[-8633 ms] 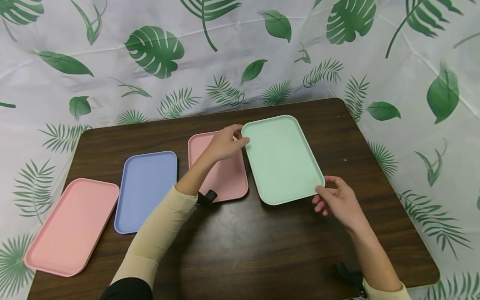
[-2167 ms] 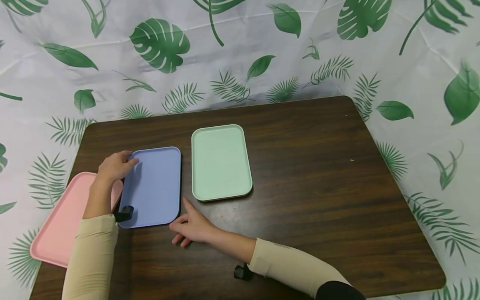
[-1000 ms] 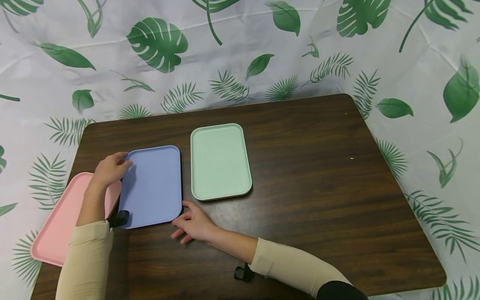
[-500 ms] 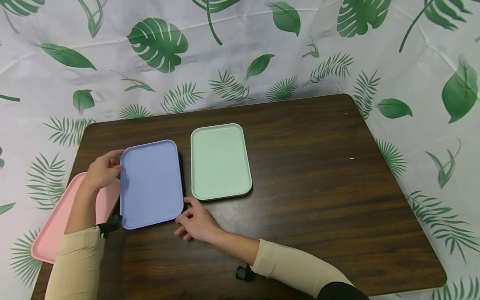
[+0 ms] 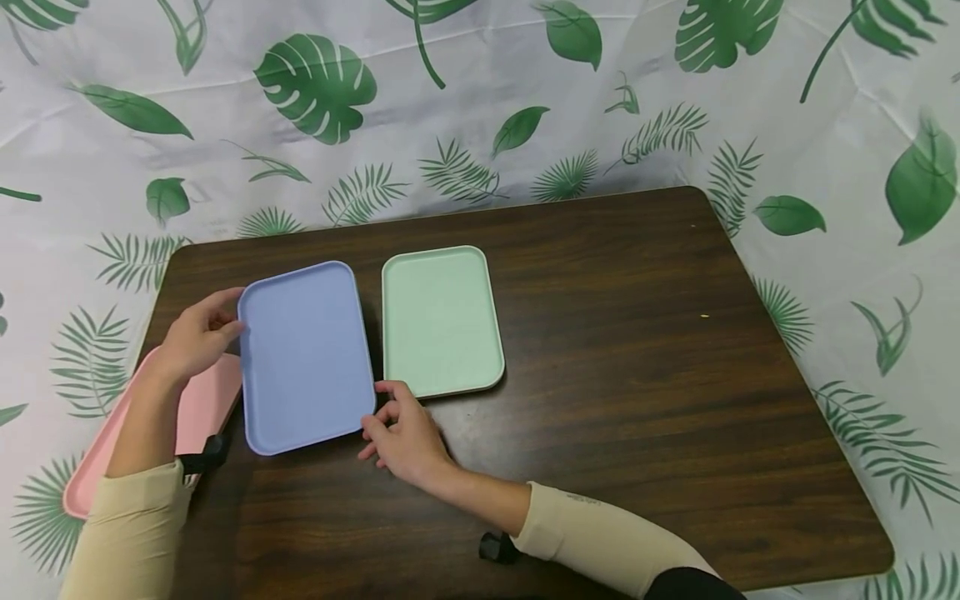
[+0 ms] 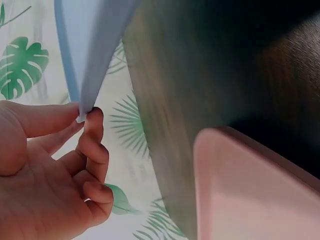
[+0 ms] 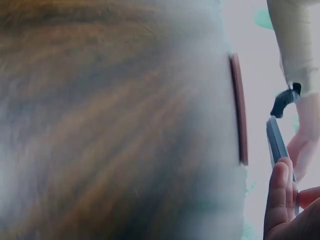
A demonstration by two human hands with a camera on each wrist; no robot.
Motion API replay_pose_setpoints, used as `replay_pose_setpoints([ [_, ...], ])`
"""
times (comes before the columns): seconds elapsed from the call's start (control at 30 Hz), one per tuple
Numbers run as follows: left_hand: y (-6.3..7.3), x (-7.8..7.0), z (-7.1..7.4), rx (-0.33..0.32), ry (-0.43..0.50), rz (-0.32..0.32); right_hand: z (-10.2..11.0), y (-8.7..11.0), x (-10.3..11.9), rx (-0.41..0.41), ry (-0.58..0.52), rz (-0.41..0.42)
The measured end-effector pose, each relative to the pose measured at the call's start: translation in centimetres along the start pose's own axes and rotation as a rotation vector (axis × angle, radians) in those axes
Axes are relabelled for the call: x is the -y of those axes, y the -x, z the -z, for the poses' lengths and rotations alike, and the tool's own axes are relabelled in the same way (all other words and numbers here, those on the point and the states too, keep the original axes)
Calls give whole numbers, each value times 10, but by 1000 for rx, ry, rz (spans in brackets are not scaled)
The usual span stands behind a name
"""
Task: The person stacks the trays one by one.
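Head view: A blue tray [image 5: 307, 358] is in a person's two hands over the left part of a dark table [image 5: 637, 375]. The left hand [image 5: 193, 340] pinches its far left corner; the right hand [image 5: 408, 435] pinches its near right corner. A green tray [image 5: 442, 321] lies just to the right, and a pink tray [image 5: 206, 396] lies to the left, partly behind the left forearm. With a diagonal hold like this, raising both corners evenly should stop the tray from tipping. The right fingers overlap the green tray's near left corner in this view, so a little extra height there seems wise.

Left wrist view: Thumb and forefinger are closed on the blue corner, the other fingers curled. The corner is up clear of the table. So small a pinch probably needs to be firm.

Right wrist view: The tray shows edge-on between thumb and fingers, without visible gap. Blur hides how tightly they press.
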State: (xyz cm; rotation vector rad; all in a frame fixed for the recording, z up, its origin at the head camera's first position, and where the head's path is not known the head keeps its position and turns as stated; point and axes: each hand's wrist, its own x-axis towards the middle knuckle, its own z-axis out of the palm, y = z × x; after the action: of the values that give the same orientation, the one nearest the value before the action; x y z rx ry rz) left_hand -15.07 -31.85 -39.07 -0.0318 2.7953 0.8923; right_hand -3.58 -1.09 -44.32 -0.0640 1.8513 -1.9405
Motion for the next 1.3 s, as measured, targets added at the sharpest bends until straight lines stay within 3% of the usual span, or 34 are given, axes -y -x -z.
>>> replay_pose_setpoints([
  [0.17, -1, -9, 2, -7, 57, -46, 16, 1, 9, -7, -2, 8],
  [0.37, -6, -27, -1, 36, 151, -98, 40, 3, 16, -22, 8, 15],
  [0.6, -21, -56, -15, 123, 196, -116, 78, 10, 18, -78, 16, 16],
  [0.8, -37, -80, -31, 127, 225, -160, 103, 10, 19, -128, 10, 2],
  [0.97, -51, -94, -44, 142, 245, -168, 118, 12, 18, -157, -6, -3],
  [1.3, -73, -112, -64, 168, 240, -126, 136, 10, 12, -212, -22, -8],
])
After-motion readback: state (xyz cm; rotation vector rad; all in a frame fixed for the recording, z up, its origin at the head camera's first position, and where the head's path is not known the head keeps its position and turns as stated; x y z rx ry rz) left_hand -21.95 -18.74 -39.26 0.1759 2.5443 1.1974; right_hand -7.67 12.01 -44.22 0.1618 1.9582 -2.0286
